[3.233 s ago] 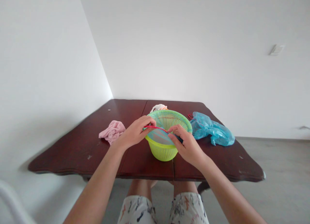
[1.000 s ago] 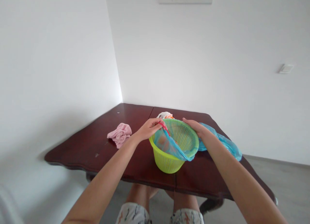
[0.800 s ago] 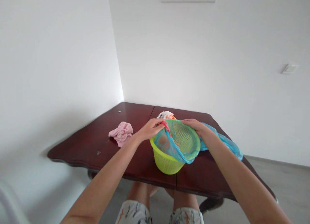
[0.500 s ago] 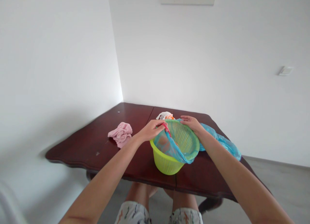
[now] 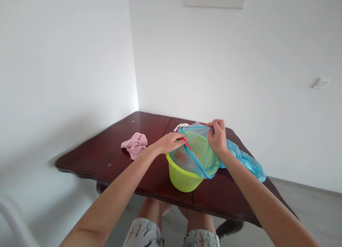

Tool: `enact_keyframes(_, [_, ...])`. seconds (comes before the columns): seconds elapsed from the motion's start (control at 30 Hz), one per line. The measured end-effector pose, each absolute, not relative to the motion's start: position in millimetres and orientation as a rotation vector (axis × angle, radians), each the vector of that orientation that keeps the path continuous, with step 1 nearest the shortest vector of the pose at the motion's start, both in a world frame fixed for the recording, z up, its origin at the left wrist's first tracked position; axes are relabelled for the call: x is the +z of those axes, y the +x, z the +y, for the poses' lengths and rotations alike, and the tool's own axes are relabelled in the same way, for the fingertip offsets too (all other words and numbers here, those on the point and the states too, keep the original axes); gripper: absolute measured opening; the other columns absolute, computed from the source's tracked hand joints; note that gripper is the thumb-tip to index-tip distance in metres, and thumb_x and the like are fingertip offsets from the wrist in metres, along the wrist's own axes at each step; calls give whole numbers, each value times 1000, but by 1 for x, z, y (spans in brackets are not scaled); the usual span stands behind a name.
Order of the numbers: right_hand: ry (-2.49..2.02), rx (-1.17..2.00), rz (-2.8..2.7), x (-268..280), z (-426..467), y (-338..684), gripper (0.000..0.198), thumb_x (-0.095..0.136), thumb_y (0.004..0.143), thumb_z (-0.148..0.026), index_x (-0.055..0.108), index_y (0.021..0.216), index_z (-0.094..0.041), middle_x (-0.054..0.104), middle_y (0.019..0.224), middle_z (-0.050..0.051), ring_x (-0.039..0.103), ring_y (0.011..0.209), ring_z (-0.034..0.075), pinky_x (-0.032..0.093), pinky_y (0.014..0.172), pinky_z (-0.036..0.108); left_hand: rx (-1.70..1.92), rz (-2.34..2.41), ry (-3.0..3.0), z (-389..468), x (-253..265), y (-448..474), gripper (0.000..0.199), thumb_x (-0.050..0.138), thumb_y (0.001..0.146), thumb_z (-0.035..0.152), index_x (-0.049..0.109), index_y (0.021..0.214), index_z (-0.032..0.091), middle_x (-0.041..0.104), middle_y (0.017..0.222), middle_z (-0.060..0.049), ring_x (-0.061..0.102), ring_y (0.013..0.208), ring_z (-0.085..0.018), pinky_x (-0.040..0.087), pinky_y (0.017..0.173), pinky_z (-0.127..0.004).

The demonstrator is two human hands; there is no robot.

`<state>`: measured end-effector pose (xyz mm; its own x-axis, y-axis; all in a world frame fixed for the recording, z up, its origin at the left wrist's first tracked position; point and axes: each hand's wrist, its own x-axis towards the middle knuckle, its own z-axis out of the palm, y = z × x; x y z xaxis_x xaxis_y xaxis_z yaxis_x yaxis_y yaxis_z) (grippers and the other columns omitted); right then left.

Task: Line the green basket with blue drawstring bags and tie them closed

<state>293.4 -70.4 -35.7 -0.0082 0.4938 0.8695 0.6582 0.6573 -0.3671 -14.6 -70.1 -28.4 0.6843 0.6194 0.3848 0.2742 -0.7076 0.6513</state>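
A yellow-green plastic basket (image 5: 184, 182) with perforated sides stands upright near the front edge of the table. Over its mouth stretches a thin blue plastic bag (image 5: 199, 168) with a red drawstring along its edge. My left hand (image 5: 171, 143) pinches the bag's edge and red drawstring above the basket's left rim. On the far right side, my right hand (image 5: 217, 134) is closed on the bag's edge, lifting it above the rim. More of the blue bag lies bunched on the table right of the basket. What lies inside is blurred by the film; an orange patch shows through.
A crumpled pink cloth (image 5: 135, 146) lies on the dark wooden table (image 5: 107, 168), left of the basket. Behind the basket shows part of a white plastic bag (image 5: 181, 126). White walls border the table at the back and left.
My right hand has closed on the bag's far edge and raised it above the rim, where before its fingers were stretched out. The left hand keeps its hold. The view has shifted slightly.
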Motion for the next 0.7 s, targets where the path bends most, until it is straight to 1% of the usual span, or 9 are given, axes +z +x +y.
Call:
enact_keyframes(0.07, [-958, -386, -1611, -33, -77, 291, 31, 54, 99, -7, 76, 116, -23, 64, 128, 16, 68, 123, 32, 61, 111, 51, 801, 694, 2349, -70, -28, -15, 35, 63, 119, 42, 90, 108, 23, 91, 111, -6, 82, 104, -26, 55, 94, -34])
enact_keyframes(0.1, [-977, -435, -1606, -32, -81, 290, 32, 53, 101, -7, 75, 118, -23, 63, 130, 16, 69, 122, 32, 61, 109, 51, 812, 695, 2351, -70, -28, -15, 37, 63, 119, 43, 91, 107, 23, 90, 108, -6, 81, 101, -26, 54, 92, -34])
enact_keyframes(0.2, [-1091, -446, -1592, -28, -94, 286, 35, 51, 102, -8, 72, 126, -24, 61, 137, 17, 72, 116, 31, 63, 103, 50, 887, 699, 2330, -68, -31, -14, 40, 60, 120, 45, 90, 105, 22, 88, 103, -5, 79, 97, -26, 53, 90, -34])
enact_keyframes(0.3, [-1249, -382, -1596, -21, -111, 291, 35, 53, 102, -13, 69, 132, -24, 60, 141, 18, 73, 111, 31, 63, 100, 50, 1007, 689, 2288, -68, -33, -14, 46, 54, 123, 49, 86, 106, 20, 87, 109, -8, 79, 105, -27, 55, 97, -36])
enact_keyframes(0.37, [-1325, -311, -1653, -17, -123, 300, 33, 56, 102, -17, 69, 132, -24, 63, 136, 17, 73, 112, 33, 61, 100, 51, 1120, 669, 2249, -70, -33, -16, 51, 49, 125, 54, 82, 107, 19, 86, 114, -11, 79, 112, -28, 56, 104, -38])
enact_keyframes(0.47, [-1385, -95, -1760, -12, -140, 315, 30, 67, 98, -25, 70, 128, -24, 70, 114, 11, 72, 103, 32, 60, 94, 47, 1349, 643, 2204, -78, -26, -24, 54, 46, 126, 59, 79, 107, 20, 82, 123, -13, 76, 121, -29, 55, 112, -40])
enact_keyframes(0.57, [-1426, 245, -1880, -4, -157, 322, 30, 83, 96, -45, 76, 118, -26, 72, 96, 5, 69, 88, 26, 56, 81, 40, 1517, 758, 2243, -91, -15, -36, 52, 44, 128, 57, 78, 110, 22, 77, 123, -12, 71, 123, -28, 53, 114, -41])
enact_keyframes(0.63, [-1403, 521, -1958, 2, -167, 320, 36, 85, 99, -61, 79, 109, -26, 71, 87, 3, 64, 78, 22, 50, 72, 36, 1478, 911, 2264, -101, -8, -44, 51, 42, 128, 56, 76, 109, 23, 75, 114, -8, 70, 114, -27, 52, 107, -40])
enact_keyframes(0.7, [-1336, 795, -1985, 8, -174, 315, 45, 81, 102, -70, 77, 99, -26, 68, 78, 1, 57, 70, 19, 42, 64, 33, 1329, 992, 2214, -110, -2, -49, 52, 42, 128, 59, 73, 105, 23, 72, 98, -4, 67, 96, -25, 51, 92, -38])
